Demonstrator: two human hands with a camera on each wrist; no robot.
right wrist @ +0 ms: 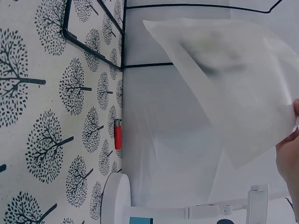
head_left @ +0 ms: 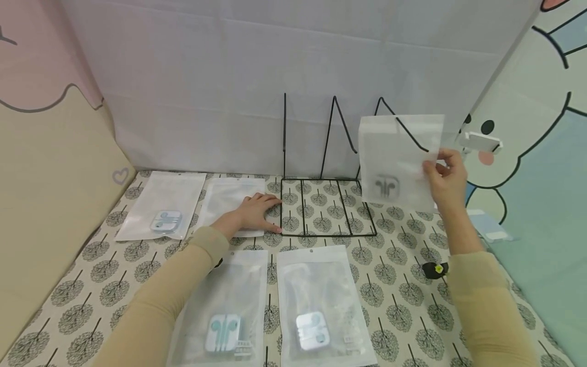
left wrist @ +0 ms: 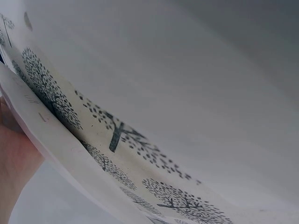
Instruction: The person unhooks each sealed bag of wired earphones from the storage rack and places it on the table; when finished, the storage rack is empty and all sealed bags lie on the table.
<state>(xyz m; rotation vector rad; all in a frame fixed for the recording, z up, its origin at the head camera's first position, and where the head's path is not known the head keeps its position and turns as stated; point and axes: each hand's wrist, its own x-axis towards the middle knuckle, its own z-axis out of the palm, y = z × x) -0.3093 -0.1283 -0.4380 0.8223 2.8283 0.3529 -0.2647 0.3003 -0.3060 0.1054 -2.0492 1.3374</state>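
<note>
My right hand (head_left: 447, 178) pinches the right edge of a translucent white pouch (head_left: 385, 142), raised beside the right end of a black wire rack (head_left: 327, 236). Earphones (head_left: 387, 187) show dimly through its lower left part. In the head view the pouch overlaps the rack's rightmost upright wire. In the right wrist view the pouch (right wrist: 224, 93) hangs tilted from the fingers. My left hand (head_left: 257, 211) lies at the rack's left side, fingers spread with tips right at its edge, over a flat white pouch (head_left: 234, 191).
Another pouch with cased earphones (head_left: 166, 222) lies back left. Two more pouches, left (head_left: 238, 285) and right (head_left: 316, 278), lie in front on the tree-print cloth (head_left: 385, 290). A white stand (right wrist: 117, 198) and a red lighter (right wrist: 117, 136) are at the right.
</note>
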